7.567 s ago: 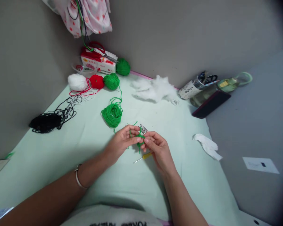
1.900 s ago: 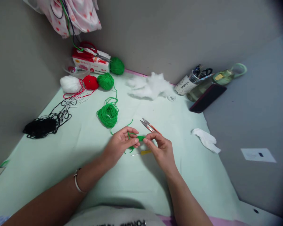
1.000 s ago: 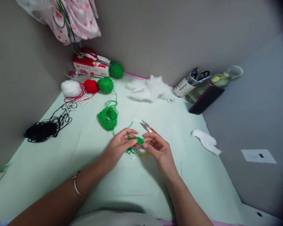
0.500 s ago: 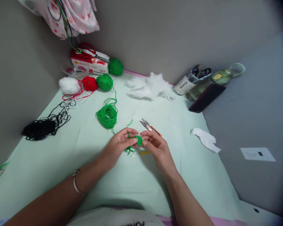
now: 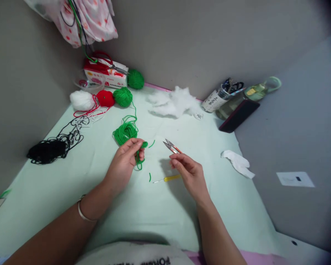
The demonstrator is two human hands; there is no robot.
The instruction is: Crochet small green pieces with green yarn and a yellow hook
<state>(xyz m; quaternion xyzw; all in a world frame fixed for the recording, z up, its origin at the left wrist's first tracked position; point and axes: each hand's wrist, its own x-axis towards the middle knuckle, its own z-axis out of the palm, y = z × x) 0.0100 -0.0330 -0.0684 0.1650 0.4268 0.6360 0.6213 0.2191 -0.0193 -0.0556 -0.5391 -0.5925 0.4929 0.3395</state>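
Observation:
My left hand (image 5: 124, 158) is closed around a small green crocheted piece (image 5: 145, 144), pinched between thumb and fingers. Green yarn strands (image 5: 139, 164) hang below those fingers. Away to the right, my right hand (image 5: 188, 171) has its thumb and fingertips curled together, and whatever they may hold is hidden. Just beyond it lie thread snips (image 5: 172, 146), blades toward the far left and handles covered by the fingers. A crochet hook (image 5: 168, 179) with a yellow handle rests on the table below the right fingertips. Short green yarn snippets (image 5: 150, 177) lie between the hands.
Behind my left hand sits a green yarn coil (image 5: 124, 133). Farther back are green (image 5: 123, 96), red (image 5: 105, 98) and white yarn balls (image 5: 82, 100). Black yarn (image 5: 46, 151) lies left. White stuffing (image 5: 173, 102), a pen cup (image 5: 215, 99), a phone (image 5: 238, 116) and tissue (image 5: 238, 163) stand back and right.
My hands have separated. The left hand has moved up and left with the green piece; the right hand has let go of it and shifted slightly right, over the snips' handles.

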